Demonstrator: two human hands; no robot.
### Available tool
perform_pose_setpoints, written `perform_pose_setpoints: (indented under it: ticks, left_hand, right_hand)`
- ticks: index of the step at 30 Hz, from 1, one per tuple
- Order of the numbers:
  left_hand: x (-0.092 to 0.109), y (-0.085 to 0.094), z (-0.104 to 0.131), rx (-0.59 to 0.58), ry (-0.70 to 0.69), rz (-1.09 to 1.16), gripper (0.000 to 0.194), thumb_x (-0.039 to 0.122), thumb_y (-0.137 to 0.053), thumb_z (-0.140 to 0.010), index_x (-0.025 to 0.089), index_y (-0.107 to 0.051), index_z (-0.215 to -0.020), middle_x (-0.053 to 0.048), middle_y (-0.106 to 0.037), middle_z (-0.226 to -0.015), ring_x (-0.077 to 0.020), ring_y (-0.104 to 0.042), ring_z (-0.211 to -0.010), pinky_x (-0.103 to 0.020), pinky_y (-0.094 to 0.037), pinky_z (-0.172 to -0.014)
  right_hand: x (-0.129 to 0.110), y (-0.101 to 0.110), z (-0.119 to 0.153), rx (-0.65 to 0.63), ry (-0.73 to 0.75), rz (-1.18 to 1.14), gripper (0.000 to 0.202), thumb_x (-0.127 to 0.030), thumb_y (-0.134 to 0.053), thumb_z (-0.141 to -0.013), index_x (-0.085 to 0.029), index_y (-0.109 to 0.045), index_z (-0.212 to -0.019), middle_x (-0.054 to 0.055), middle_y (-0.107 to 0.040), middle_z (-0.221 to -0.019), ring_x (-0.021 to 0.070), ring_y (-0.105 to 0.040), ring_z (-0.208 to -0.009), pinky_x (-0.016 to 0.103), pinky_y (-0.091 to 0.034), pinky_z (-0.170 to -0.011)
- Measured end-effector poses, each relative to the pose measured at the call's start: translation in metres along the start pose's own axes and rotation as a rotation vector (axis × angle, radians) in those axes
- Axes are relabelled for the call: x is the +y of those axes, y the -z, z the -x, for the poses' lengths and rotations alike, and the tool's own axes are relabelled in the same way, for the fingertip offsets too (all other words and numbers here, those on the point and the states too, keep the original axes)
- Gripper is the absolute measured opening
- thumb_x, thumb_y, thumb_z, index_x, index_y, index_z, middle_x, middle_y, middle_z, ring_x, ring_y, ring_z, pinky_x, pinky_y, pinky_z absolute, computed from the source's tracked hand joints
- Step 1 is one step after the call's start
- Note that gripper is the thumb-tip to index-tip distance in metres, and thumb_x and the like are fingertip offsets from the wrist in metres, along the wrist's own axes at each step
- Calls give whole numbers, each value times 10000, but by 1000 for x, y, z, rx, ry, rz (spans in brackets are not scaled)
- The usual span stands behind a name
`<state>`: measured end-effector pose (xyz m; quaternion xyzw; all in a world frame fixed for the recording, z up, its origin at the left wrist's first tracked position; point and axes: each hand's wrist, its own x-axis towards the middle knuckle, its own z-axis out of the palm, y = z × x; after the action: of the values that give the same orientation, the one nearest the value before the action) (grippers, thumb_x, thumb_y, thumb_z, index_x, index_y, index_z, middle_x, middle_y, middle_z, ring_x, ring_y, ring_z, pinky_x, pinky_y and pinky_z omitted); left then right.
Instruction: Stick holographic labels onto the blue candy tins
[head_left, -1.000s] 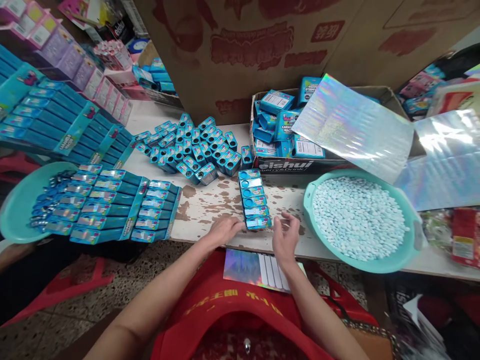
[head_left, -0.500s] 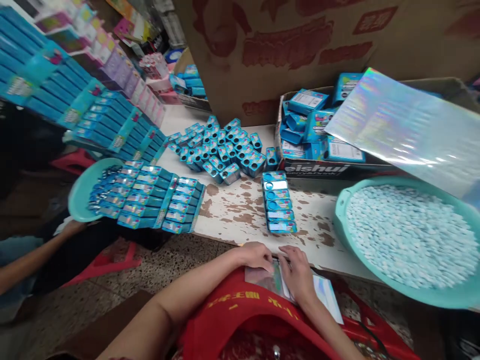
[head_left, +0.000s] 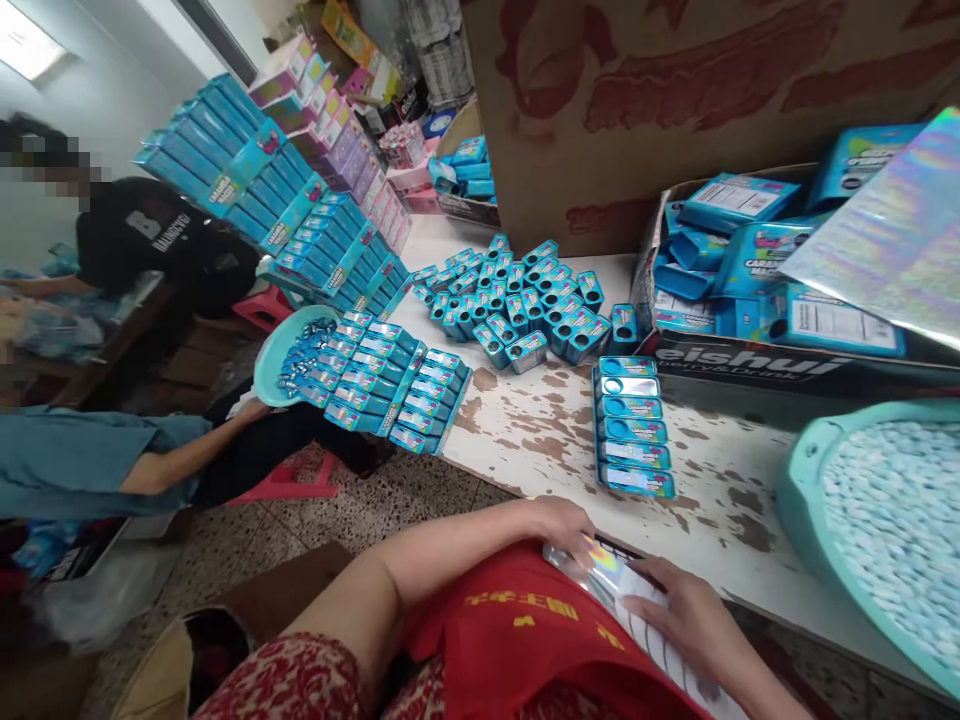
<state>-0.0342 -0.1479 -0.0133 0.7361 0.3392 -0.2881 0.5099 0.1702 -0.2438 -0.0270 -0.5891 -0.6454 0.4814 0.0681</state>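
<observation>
My left hand point(head_left: 559, 522) and my right hand point(head_left: 690, 612) rest on a stack of shiny holographic sheets point(head_left: 600, 560) lying on my red apron at the table's near edge. The left fingers pinch the stack's upper corner; the right hand lies flat on the white sheets. Just beyond my hands, a short column of several blue tins point(head_left: 631, 425) lies in a row on the worn white table point(head_left: 540, 430). A teal basin point(head_left: 810, 510) of pale blue tablets stands at the right.
A heap of small open blue tins point(head_left: 517, 295) lies mid-table before a big cardboard box point(head_left: 675, 90). A carton point(head_left: 765, 350) holds blue packs. Packed blue tins point(head_left: 382, 385) sit at the left edge by a teal bowl point(head_left: 279, 350). Other people sit at the left.
My hands left the column of tins and dropped to the holographic sheets on my lap. The view has swung left, bringing the people at the left into sight.
</observation>
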Motion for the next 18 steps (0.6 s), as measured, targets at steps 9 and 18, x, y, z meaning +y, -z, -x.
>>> perform_pose_setpoints:
  ticks: [9, 18]
  left_hand:
    - [-5, 15, -10, 437, 58, 46, 243, 323, -510, -829, 259, -695, -972, -30, -703, -1000, -220, -612, -959, -267, -429, -763]
    - [-11, 20, -28, 428, 49, 100, 258, 328, -498, -812, 197, -716, -857, -40, -713, -866, -197, -623, -818, -235, -407, -685]
  right_hand:
    - [2, 3, -37, 271, 16, 305, 184, -316, -505, -822, -237, -654, -748, 43, -658, -736, 208, -624, -729, 297, -413, -635]
    - [-11, -24, -32, 663, 95, 459, 258, -216, -497, -861, -212, -614, -1091, 107, -611, -974, 244, -511, -864, 364, -414, -725]
